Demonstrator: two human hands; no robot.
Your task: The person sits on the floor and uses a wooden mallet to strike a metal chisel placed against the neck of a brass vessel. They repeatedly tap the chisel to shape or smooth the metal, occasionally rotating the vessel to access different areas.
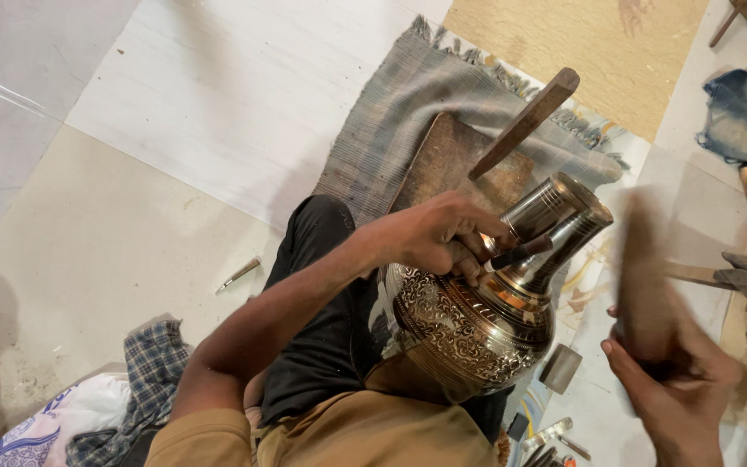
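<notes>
The left hand [438,238] pinches a small chisel [516,253] against the engraved metal vase [477,320], which lies tilted across the lap. The right hand [676,380] clenches a blurred wooden mallet [646,277]. The vase looks heavy, rigid and slick; its narrow neck seems the surest hold.

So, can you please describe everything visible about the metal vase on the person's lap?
The vase looks like polished metal, silvery with a brassy shine. It has a round belly covered in engraved scroll patterns, a banded shoulder and a narrow ridged neck ending in a wide mouth. It lies tilted on the lap, mouth pointing up and right. The left hand rests on its shoulder, pressing a thin chisel against it.
</notes>
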